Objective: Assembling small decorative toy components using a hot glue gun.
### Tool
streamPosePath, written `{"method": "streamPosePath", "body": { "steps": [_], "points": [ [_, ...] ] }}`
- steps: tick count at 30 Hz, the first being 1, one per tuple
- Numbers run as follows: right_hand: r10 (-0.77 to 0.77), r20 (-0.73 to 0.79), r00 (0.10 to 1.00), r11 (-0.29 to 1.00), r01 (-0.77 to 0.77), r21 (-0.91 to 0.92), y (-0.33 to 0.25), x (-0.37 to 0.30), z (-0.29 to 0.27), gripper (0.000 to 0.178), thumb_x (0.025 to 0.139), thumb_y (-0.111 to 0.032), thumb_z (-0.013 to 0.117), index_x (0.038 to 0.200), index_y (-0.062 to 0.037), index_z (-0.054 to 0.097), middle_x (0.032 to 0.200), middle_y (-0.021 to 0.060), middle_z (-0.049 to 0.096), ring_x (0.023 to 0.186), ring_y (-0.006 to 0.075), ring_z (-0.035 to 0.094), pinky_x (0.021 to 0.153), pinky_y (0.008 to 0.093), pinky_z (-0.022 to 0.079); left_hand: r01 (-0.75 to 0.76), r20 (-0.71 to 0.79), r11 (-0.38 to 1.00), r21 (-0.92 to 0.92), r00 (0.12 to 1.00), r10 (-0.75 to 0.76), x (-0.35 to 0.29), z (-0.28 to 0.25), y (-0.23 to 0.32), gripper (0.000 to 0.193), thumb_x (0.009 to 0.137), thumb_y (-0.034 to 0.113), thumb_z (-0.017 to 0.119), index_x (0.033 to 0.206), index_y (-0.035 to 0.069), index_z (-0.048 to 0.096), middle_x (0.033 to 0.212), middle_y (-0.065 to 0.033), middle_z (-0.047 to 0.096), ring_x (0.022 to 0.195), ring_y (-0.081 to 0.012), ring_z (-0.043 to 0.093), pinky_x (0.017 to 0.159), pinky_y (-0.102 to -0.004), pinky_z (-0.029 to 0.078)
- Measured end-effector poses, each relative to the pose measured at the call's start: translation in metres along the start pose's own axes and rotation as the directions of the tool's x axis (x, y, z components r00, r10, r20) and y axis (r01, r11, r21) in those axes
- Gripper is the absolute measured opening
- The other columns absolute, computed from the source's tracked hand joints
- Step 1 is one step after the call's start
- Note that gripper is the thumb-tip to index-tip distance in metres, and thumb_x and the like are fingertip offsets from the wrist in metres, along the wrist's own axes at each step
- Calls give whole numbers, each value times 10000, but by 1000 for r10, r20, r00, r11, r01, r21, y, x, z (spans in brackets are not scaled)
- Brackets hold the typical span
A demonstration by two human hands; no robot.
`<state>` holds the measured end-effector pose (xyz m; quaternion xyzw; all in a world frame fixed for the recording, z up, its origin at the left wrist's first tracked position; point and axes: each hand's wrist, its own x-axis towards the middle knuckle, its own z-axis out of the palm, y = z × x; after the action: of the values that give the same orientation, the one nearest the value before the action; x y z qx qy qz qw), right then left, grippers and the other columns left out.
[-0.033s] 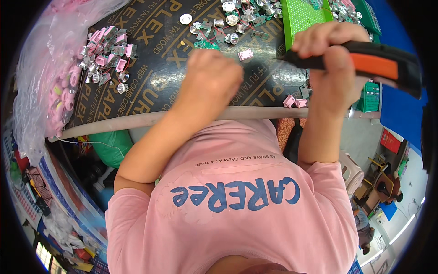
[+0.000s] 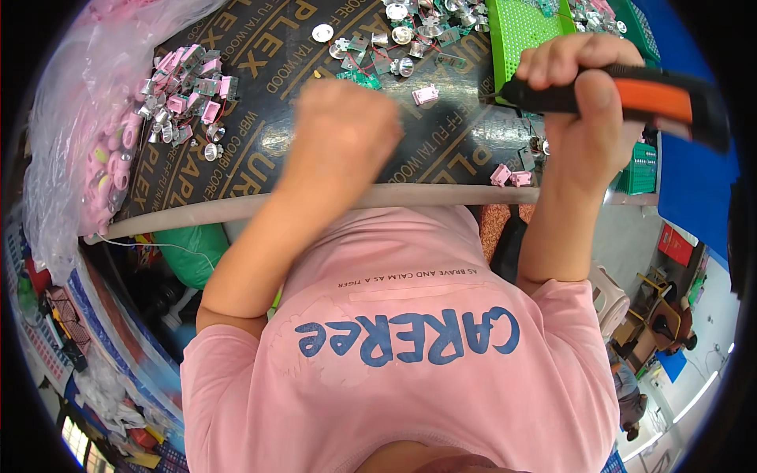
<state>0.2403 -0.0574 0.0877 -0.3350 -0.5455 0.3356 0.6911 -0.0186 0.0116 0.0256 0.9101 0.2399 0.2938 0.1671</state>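
Note:
My left hand (image 2: 347, 130) is closed over the black printed board. Its fingertips are turned away, so anything pinched in them is hidden. My right hand (image 2: 587, 102) grips a black and orange handheld tool (image 2: 650, 96) with a tapered nose and a thin tip. That tip points left, toward a small pink plastic housing (image 2: 425, 95) lying between my hands. Two more pink housings (image 2: 510, 176) lie near the board's front edge, left of my right wrist. Just beyond my left hand sits a green circuit board (image 2: 360, 80) with wired parts around it.
On the left is a heap of pink housings with wired boards and reflectors (image 2: 185, 87), beside a clear plastic bag of pink parts (image 2: 110, 169). More reflectors and boards (image 2: 414, 39) lie at the back. A bright green perforated tray (image 2: 530, 27) and a dark green basket (image 2: 635, 169) stand right.
My left hand has moved left and is slightly blurred. My right hand, with the tool, has shifted a little to the right.

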Motion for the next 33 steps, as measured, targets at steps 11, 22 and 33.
{"method": "streamPosePath", "body": {
  "steps": [11, 22, 33],
  "points": [
    [275, -203, 940, 118, -243, -963, -23, -18, 20, 343, 792, -240, 932, 978, -13, 753, 934, 152, 747, 839, 258, 729, 748, 356, 569, 184, -119, 882, 433, 982, -146, 17, -102, -78, 209, 855, 211, 822, 1004, 67, 791, 1048, -122, 778, 1035, -358, 676, 939, -470, 517],
    [89, 136, 987, 379, 93, -921, 80, -13, 64, 218, 836, -41, 794, 1045, -36, 729, 1009, 155, 736, 966, 379, 697, 886, 468, 575, 8, 34, 989, 147, 999, -13, 44, -17, -78, 342, 833, 109, 812, 1170, 103, 755, 1181, -67, 724, 1139, -340, 649, 982, -463, 519],
    [621, -197, 758, 743, -650, -157, 19, -41, 60, 211, 999, -55, 720, 1188, 38, 701, 982, 73, 758, 853, 124, 724, 740, 255, 573, 63, 117, 997, -51, 992, -57, 37, -26, -76, 406, 813, 51, 786, 1214, 98, 747, 1254, -100, 733, 1228, -333, 630, 1068, -422, 495]
  ]
}}
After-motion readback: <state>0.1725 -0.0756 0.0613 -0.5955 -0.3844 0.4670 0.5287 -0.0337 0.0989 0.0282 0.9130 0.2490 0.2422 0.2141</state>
